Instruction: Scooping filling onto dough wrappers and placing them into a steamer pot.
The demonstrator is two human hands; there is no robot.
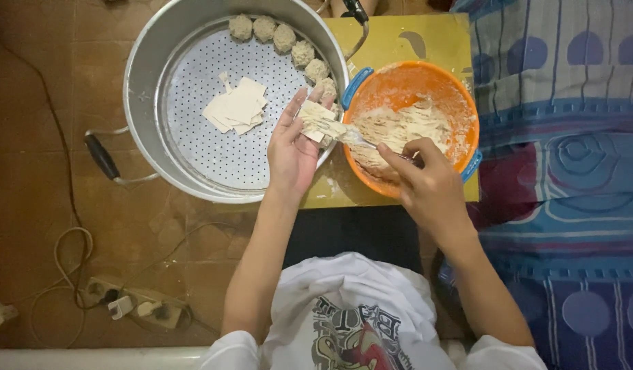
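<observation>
My left hand [292, 147] lies palm up over the rim of a large metal steamer pan [142, 103], with a square pale dumpling wrapper [318, 120] resting on its fingers. My right hand [426, 175] grips a metal spoon [361, 139] whose tip touches the wrapper. The spoon reaches out from an orange bowl [467, 103] of pale minced filling [398, 127]. On the perforated steamer tray sits a stack of wrappers [237, 106]. Several shaped dumplings [289, 38] line the tray's far right edge.
The bowl stands on a yellow board [398, 41]. A blue patterned cloth [570, 137] covers the right side. A power strip with cables [135, 305] lies on the brown tiled floor at lower left. The pan's black handle [100, 156] sticks out left.
</observation>
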